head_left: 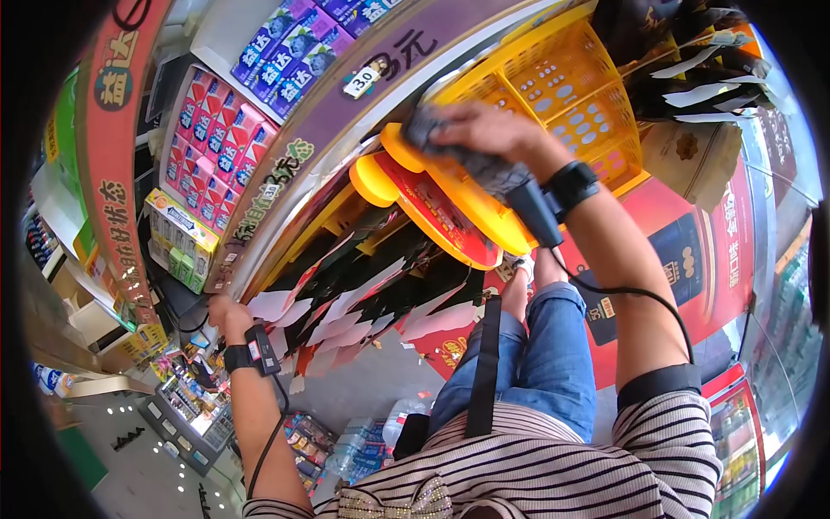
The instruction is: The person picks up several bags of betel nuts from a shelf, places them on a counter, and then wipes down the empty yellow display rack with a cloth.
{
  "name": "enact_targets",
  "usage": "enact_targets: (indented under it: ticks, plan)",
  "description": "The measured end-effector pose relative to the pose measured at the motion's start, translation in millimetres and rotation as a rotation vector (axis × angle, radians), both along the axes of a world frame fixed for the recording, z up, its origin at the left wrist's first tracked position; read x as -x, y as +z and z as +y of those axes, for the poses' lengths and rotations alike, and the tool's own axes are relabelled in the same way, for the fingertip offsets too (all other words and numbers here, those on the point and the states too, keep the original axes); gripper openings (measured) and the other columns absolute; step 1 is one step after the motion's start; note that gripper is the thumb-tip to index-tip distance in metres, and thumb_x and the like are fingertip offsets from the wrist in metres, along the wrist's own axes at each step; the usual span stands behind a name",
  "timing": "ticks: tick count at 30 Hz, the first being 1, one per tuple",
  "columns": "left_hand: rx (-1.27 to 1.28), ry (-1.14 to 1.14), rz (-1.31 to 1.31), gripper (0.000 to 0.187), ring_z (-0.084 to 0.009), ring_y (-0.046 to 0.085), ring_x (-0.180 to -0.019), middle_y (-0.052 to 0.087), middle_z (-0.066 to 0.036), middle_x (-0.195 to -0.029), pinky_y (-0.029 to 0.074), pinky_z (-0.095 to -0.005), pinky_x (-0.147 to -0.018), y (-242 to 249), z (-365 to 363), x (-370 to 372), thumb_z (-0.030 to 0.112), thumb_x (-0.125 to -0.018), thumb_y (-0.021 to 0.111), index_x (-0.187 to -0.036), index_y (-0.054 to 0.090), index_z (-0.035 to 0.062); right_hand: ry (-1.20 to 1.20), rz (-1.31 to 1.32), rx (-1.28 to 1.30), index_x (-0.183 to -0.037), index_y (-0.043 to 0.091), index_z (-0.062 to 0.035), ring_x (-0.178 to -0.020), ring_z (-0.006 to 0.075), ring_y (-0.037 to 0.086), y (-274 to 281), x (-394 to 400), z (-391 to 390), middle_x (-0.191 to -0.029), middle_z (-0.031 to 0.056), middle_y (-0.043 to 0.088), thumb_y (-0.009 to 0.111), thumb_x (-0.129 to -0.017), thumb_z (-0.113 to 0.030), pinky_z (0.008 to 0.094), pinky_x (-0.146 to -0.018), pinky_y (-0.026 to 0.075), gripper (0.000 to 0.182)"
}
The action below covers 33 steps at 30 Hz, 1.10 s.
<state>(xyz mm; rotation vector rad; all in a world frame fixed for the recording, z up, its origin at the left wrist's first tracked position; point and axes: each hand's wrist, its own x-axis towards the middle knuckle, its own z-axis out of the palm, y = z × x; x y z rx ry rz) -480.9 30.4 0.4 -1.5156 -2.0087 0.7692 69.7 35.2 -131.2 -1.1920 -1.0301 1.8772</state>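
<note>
My right hand (487,131) is closed on a dark grey cloth (491,169), which is pressed against the yellow plastic display rack (467,206) with its rounded tabs and red panel. The fingers are slightly blurred, and part of the cloth lies beneath them. Off to the left, my left hand (229,318) has its fingers curled at the lower end of the purple-fronted shelf edge (233,251); its fingertips are partly hidden. Both wrists carry black bands with small cabled devices.
Pink gum packs (212,151) and blue-purple packs (294,52) fill the shelf. A yellow perforated basket (566,95) adjoins the rack. Dark hanging packets (346,303) line up below it. Bottled-water packs (356,445) stand on the floor. A red poster panel (718,233) is at right.
</note>
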Motion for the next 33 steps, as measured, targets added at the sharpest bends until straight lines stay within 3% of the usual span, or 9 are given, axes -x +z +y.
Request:
enact_targets:
  ticks: [2,5,8,16,20,25,27,30,33]
  plan:
    - [-0.009,0.072,-0.014,0.016,-0.0275,0.060,-0.073,0.060,-0.013,-0.078,0.048,-0.0357,-0.059,2,3,-6,0.013,-0.061,0.063,-0.074,0.059,0.0040,0.007,-0.302,-0.317,-0.096,0.058,-0.0067,-0.086,0.0257,0.055,-22,28,-10,-0.094,0.0150,0.057,0.054,-0.072,-0.019,0.0302,-0.079,0.041,0.028]
    - [-0.055,0.335,-0.070,0.015,-0.0282,0.060,-0.075,0.060,-0.014,-0.081,0.048,-0.0369,-0.061,4,9,-29,0.014,-0.065,0.059,-0.076,0.059,0.0037,0.359,-0.775,-0.247,-0.092,0.060,-0.0063,-0.091,0.0273,0.055,-51,28,-12,-0.096,0.0156,0.058,0.051,-0.073,-0.017,0.0325,-0.082,0.040,0.024]
    - [-0.061,0.433,-0.085,0.016,-0.0289,0.059,-0.078,0.060,-0.015,-0.083,0.048,-0.0381,-0.063,7,14,-43,0.015,-0.069,0.055,-0.079,0.060,0.0035,0.435,-1.082,-0.249,-0.091,0.060,-0.0045,-0.095,0.0277,0.054,-22,28,22,-0.098,0.0152,0.057,0.049,-0.072,-0.014,0.0357,-0.081,0.041,0.024]
    - [-0.057,0.532,-0.091,0.024,-0.0307,0.058,-0.084,0.059,-0.018,-0.090,0.048,-0.0413,-0.068,12,16,-64,0.018,-0.079,0.043,-0.085,0.061,0.0028,0.683,-0.879,-0.147,-0.103,0.055,-0.0031,-0.102,0.0322,0.049,-33,29,0,-0.108,0.0157,0.053,0.047,-0.072,-0.015,0.0409,-0.084,0.038,0.035]
    - [-0.080,0.564,-0.119,0.026,-0.0312,0.058,-0.086,0.059,-0.018,-0.091,0.048,-0.0418,-0.070,10,17,-66,0.019,-0.080,0.041,-0.086,0.060,0.0012,0.841,-1.239,-0.171,-0.103,0.056,-0.0042,-0.099,0.0283,0.052,-35,58,14,-0.105,0.0148,0.055,0.048,-0.072,-0.017,0.0429,-0.077,0.041,0.034]
    - [-0.170,0.609,-0.182,0.030,-0.0326,0.057,-0.086,0.058,-0.019,-0.092,0.046,-0.0425,-0.072,6,18,-55,0.021,-0.079,0.040,-0.086,0.058,-0.0023,0.109,-0.704,-0.103,-0.098,0.053,0.0053,-0.095,0.0315,0.052,-53,11,17,-0.098,0.0225,0.055,0.045,-0.072,-0.030,0.0356,-0.078,0.042,0.045]
    - [-0.186,0.616,-0.193,0.032,-0.0332,0.057,-0.086,0.058,-0.019,-0.092,0.046,-0.0428,-0.073,8,15,-55,0.022,-0.079,0.040,-0.086,0.057,-0.0037,-0.089,-0.806,0.242,-0.093,0.058,0.0007,-0.094,0.0344,0.052,19,-14,8,-0.095,0.0231,0.056,0.043,-0.075,-0.030,0.0357,-0.078,0.042,0.039]
    - [-0.268,0.653,-0.237,0.034,-0.0341,0.057,-0.086,0.057,-0.020,-0.092,0.045,-0.0432,-0.074,5,18,-48,0.023,-0.079,0.039,-0.086,0.056,-0.0058,-0.471,-0.342,0.299,-0.089,0.058,0.0036,-0.086,0.0344,0.056,65,-42,-24,-0.088,0.0258,0.056,0.048,-0.070,-0.028,0.0355,-0.073,0.044,0.038]
    - [-0.449,0.743,-0.324,0.036,-0.0346,0.056,-0.087,0.057,-0.021,-0.092,0.044,-0.0433,-0.075,1,20,-41,0.024,-0.079,0.039,-0.086,0.055,-0.0073,-0.316,-0.679,0.158,-0.088,0.058,0.0016,-0.085,0.0349,0.055,47,-27,-33,-0.088,0.0251,0.056,0.046,-0.071,-0.028,0.0371,-0.076,0.044,0.036]
